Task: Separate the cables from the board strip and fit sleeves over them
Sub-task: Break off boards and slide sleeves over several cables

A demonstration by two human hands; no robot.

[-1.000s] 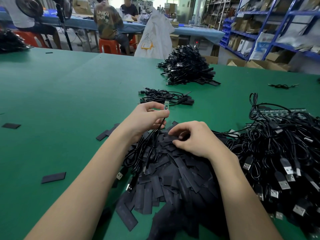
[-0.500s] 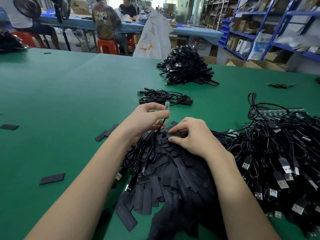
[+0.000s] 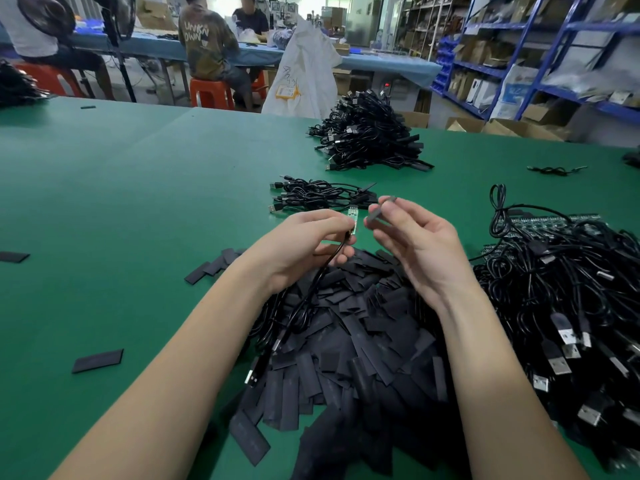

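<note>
Fingertips of the left hand (image 3: 304,242) pinched a cable (image 3: 298,313) just below its small circuit board (image 3: 353,216), while the right hand (image 3: 420,249) pinched a black sleeve (image 3: 379,210) just beside the board's tip, apart from it. Both hovered over the sleeve pile (image 3: 349,344); bare green table (image 3: 138,209) lay open on the left, and tangled USB cables (image 3: 568,306) crowded the right edge.

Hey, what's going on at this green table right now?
A person is sleeving cables. The left hand pinches a cable just below its small board end, held upright. The right hand holds a black sleeve beside that end, not yet on it. Below lies a sleeve pile, with unsleeved cables to the right and finished bundles farther back on the table.
</note>
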